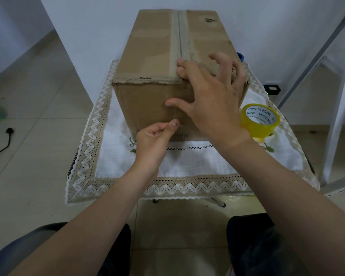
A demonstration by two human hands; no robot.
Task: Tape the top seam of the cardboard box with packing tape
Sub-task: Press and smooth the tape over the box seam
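Note:
A closed cardboard box (153, 46) stands on a small cloth-covered table (187, 162). Its top seam (180, 32) runs away from me, with a strip of clear tape along it. My right hand (209, 96) lies spread over the box's near top edge and front face, fingers pressing at the seam's near end. My left hand (154, 136) is against the lower front face, thumb and fingers pinched on the end of the clear tape strip that runs down the front. The yellow tape roll (260, 122) rests on the table to the right of the box.
A lace-trimmed white cloth (92, 136) covers the table. A blue object (241, 56) peeks out behind the box's right side. White metal frame legs (339, 116) stand at the right, a black cable (0, 148) lies on the tiled floor at the left. My knees are below.

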